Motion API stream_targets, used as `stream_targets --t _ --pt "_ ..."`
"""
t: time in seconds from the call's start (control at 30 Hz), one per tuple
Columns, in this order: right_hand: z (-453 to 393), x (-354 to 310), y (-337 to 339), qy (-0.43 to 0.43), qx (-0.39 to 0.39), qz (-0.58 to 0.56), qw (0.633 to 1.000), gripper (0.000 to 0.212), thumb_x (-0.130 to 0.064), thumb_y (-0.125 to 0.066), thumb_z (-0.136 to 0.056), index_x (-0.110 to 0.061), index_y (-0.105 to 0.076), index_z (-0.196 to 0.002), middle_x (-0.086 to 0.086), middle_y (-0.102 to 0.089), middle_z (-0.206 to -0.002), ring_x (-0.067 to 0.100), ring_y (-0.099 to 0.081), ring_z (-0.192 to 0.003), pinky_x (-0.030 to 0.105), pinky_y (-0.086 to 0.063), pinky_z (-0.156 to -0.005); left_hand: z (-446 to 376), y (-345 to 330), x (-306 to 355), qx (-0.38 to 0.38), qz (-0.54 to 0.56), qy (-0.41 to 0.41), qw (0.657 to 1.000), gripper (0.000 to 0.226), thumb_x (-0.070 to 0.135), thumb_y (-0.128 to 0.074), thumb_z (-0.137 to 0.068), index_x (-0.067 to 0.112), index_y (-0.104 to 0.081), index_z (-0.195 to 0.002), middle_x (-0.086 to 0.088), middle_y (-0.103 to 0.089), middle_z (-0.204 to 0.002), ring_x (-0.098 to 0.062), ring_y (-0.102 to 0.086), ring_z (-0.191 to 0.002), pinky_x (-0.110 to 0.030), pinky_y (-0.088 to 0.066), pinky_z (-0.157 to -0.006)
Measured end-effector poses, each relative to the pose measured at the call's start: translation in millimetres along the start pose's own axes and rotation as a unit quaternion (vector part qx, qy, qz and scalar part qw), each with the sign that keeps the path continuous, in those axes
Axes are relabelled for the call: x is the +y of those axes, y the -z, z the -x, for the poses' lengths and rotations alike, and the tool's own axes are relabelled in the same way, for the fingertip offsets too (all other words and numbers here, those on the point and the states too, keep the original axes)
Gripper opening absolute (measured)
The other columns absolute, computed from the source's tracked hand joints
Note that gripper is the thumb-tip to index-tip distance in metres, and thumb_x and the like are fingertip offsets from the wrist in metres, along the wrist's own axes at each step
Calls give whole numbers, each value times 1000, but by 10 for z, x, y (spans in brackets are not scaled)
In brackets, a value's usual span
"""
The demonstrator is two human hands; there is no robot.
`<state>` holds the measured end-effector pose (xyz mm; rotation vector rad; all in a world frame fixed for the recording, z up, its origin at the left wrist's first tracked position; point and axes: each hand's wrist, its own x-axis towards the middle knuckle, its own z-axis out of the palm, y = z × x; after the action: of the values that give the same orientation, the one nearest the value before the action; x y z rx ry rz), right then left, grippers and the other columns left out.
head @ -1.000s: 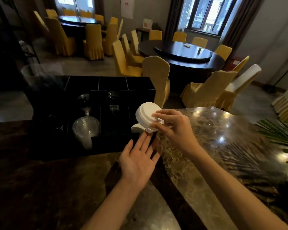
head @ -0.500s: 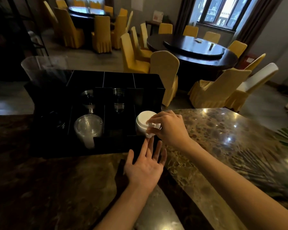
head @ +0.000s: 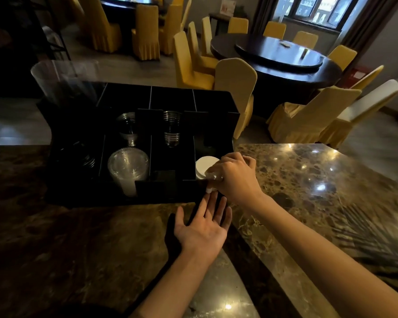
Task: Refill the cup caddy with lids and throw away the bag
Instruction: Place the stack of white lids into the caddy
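Right hand (head: 233, 177) curled around white lids (head: 206, 167) in caddy (head: 170, 191); left hand (head: 202, 228) flat, palm up, holding nothing.

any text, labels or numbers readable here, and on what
No text can be read.
Small red-and-white sign card on the far side table: print too blurred.
Red box by the wall: pale label illegible.
White plastic lids and black cup caddy: no print visible.
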<state>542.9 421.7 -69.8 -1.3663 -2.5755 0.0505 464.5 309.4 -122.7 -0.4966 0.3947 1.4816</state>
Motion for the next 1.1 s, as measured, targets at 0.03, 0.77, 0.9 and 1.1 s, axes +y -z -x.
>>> stream_targets --t 0.03,0.77,0.9,1.1 --pt "-5 -14 6 -2 -3 3 1000 33 -50 -71 -88 -39 -73 -120 -13 -66 -129 18 -40 -137 46 -22 -107 7 3 13 -1 -12 -1 1000 72 63 -40 -91 8 -60 -134 -18 -67 -132 -37 -59 -125 -52 -41 -104" --pt "948 -916 529 85 95 -124 984 46 -40 -69 -94 -25 -63 -138 -4 -62 -139 20 -54 -130 36 -51 -100 1758 206 1014 -148 -872 -343 318 52 49 -43 -103 42 -32 -154 27 -28 -160 19 -15 -143 -5 -14 -115" --pt "1164 -1287 489 107 94 -166 976 45 -37 -69 -93 -23 -65 -136 -3 -64 -138 20 -57 -130 41 -52 -104 2349 219 1256 -142 -891 -351 251 57 53 -41 -101 42 -27 -155 28 -31 -158 14 -22 -144 -21 -28 -119" --pt "1477 -1898 330 118 76 -222 965 44 -30 -74 -92 -20 -67 -134 -4 -65 -136 19 -58 -129 44 -56 -100 3209 339 1881 -127 -916 -329 189 51 56 -38 -99 46 -37 -150 34 -37 -151 20 -26 -137 -8 -25 -112"
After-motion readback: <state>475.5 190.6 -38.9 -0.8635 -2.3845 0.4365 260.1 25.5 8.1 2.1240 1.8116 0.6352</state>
